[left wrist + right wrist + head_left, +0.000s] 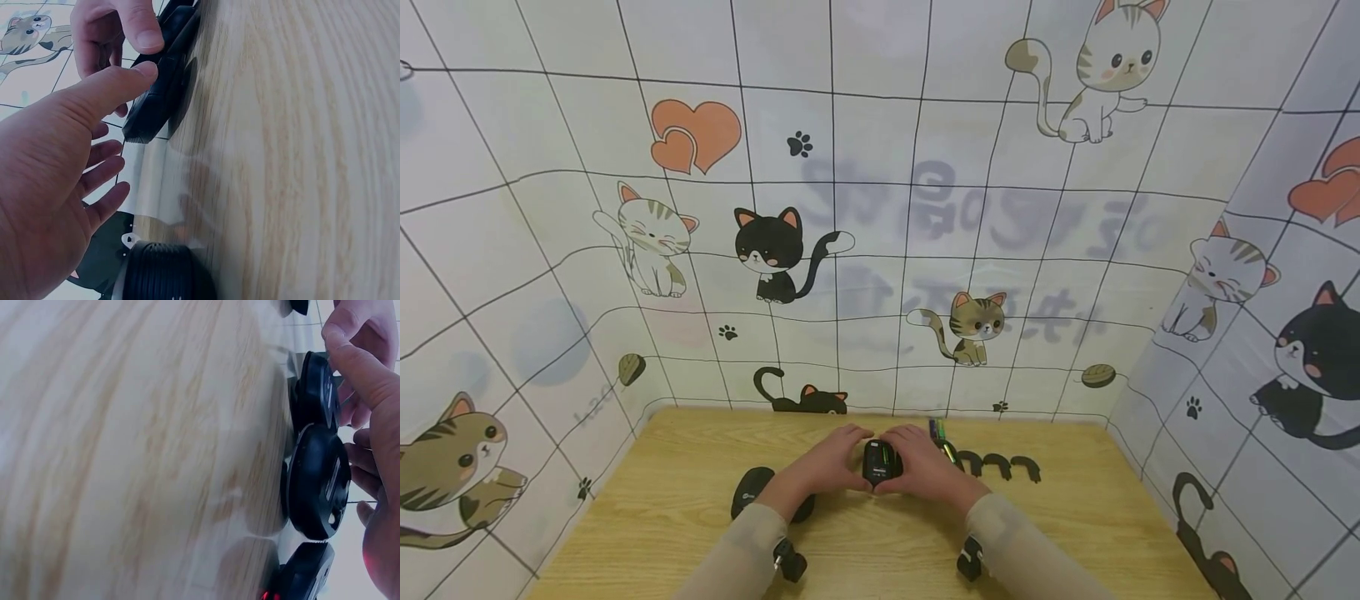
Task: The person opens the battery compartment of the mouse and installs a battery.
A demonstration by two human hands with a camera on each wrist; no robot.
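A black computer mouse [877,467] is between my two hands, a green strip like a battery showing on its upper face. My left hand [829,460] holds its left side, the thumb at the near edge. On the other side my right hand [920,462] grips it, and both thumbs press its near edge in the left wrist view. Below the left hand lies a black rounded shell [749,490] with a small white mark. The left wrist partly covers another dark piece [805,509].
Green and blue batteries [937,429] lie behind the right hand. Several black arched pieces [996,465] stand in a row to the right. In the right wrist view, a black rounded device [317,481] is close to the right hand. A cat-print sheet [880,250] encloses the wooden table [880,558].
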